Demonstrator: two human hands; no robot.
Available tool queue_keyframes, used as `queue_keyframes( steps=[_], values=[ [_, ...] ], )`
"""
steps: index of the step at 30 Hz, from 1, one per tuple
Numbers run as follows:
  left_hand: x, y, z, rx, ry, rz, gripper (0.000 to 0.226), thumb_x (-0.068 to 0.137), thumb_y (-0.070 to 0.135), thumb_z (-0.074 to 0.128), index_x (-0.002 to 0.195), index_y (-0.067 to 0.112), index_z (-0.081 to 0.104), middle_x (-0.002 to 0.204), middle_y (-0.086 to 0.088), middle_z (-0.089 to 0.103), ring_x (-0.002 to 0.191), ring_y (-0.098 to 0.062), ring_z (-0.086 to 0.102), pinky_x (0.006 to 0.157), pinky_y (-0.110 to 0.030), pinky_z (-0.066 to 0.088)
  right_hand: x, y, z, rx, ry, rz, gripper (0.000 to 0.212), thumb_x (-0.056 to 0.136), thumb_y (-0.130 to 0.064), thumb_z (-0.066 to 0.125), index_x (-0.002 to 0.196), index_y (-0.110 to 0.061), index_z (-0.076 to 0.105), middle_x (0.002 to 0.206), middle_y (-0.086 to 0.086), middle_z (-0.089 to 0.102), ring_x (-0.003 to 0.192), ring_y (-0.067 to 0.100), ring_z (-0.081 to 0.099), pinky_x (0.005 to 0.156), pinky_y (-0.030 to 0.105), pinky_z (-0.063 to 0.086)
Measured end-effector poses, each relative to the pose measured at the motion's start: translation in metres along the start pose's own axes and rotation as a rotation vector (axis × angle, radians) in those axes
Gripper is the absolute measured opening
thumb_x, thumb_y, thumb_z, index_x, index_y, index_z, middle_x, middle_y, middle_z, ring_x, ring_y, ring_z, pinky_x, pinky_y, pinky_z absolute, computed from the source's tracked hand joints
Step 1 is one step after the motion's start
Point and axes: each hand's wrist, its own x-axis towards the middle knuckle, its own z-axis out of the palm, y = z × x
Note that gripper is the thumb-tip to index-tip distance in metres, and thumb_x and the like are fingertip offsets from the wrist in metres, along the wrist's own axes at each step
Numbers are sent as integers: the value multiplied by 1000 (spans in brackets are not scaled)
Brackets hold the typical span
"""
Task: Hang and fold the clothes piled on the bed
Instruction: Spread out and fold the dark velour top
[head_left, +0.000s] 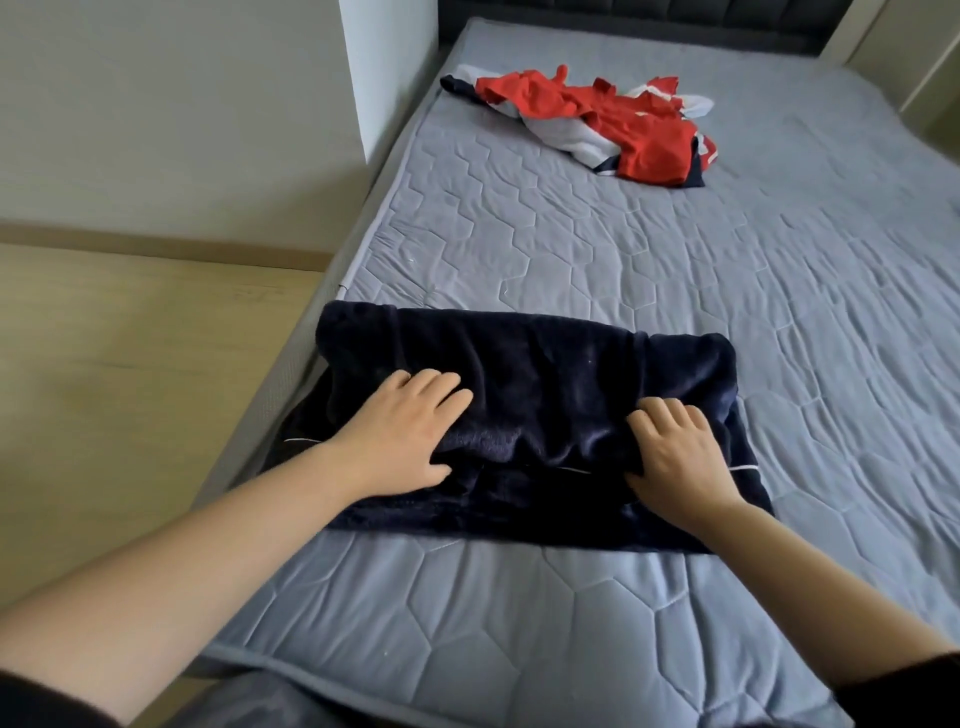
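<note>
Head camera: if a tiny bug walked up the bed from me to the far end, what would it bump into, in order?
dark blue garment → bare quilted mattress → red and white clothes pile → dark headboard

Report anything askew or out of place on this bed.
The folded dark navy fleece garment hangs its left corner over the edge of the grey quilted mattress. A crumpled red, white and navy clothes pile lies unfolded beyond.
</note>
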Motion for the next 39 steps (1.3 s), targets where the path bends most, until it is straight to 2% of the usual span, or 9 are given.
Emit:
queue_keyframes(
  steps=[5, 9, 14, 19, 23, 27, 31, 36, 39],
  values=[
    [-11, 32, 23, -49, -149, -43, 116, 63, 86, 30, 151, 20, -9, 157, -16, 7, 146, -30, 4, 113, -59, 10, -17, -17, 9, 26, -127, -167, 98, 60, -70, 60, 136, -8, 45, 140, 14, 47, 129, 33, 43, 107, 55, 32],
    [-6, 45, 45, 128, -238, 2, 118, 77, 69, 53, 136, 21, -37, 155, -22, -12, 142, -32, -20, 107, -67, -1, -17, -35, 17, -93, -286, -233, 114, 47, -71, 68, 140, -10, 46, 147, 17, 41, 134, 35, 41, 104, 63, 29],
    [24, 27, 53, 219, -178, -95, 90, 96, 29, 45, 139, 22, -34, 156, -22, -5, 145, -33, -8, 107, -68, 11, 8, -32, 29, -132, -221, -158, 109, 42, -49, 88, 137, -10, 51, 143, 19, 46, 130, 36, 46, 101, 66, 29],
    [67, 18, 43, 233, -215, -231, 87, 95, 29, 49, 145, 28, -22, 156, -17, -1, 146, -32, 1, 106, -68, 15, 50, -19, 33, -217, -255, -12, 102, 58, -39, 85, 146, -14, 38, 149, 19, 36, 138, 35, 34, 107, 64, 22],
    [86, -3, 33, 175, -204, -207, 100, 84, 37, 63, 149, 31, -12, 155, -14, 12, 142, -30, 15, 108, -57, 26, 73, -5, 34, -103, -316, 24, 108, 69, -56, 70, 153, -22, 11, 157, 10, 17, 145, 27, 11, 114, 58, 6],
    [75, -15, 25, 80, -187, -69, 89, 83, 36, 60, 152, 29, 4, 132, -9, 39, 114, -25, 42, 85, -35, 43, 61, 0, 26, 55, -310, -29, 110, 63, -76, 58, 151, -24, 17, 157, 5, 18, 146, 24, 9, 116, 52, 1],
    [62, -11, 19, 14, -186, -32, 82, 82, 22, 58, 151, 29, 14, 119, -1, 47, 103, -19, 46, 66, -27, 41, 41, -5, 22, 62, -263, -77, 110, 62, -74, 61, 151, -21, 23, 158, 8, 19, 147, 26, 11, 115, 55, 3],
    [46, -7, 18, -6, -190, 81, 86, 77, 26, 59, 151, 28, 15, 123, -3, 43, 104, -20, 43, 80, -30, 45, 20, -16, 28, -101, -360, -116, 109, 69, -51, 63, 153, -21, 0, 160, 11, -7, 147, 29, -7, 113, 57, -4],
    [33, -8, 22, -102, -205, 134, 84, 77, 48, 52, 151, 31, 15, 130, -4, 38, 112, -21, 40, 94, -35, 41, 17, -13, 25, 66, -350, -121, 89, 77, -52, 54, 152, -24, 16, 161, 6, 5, 148, 23, 0, 116, 48, -3]
  ],
)
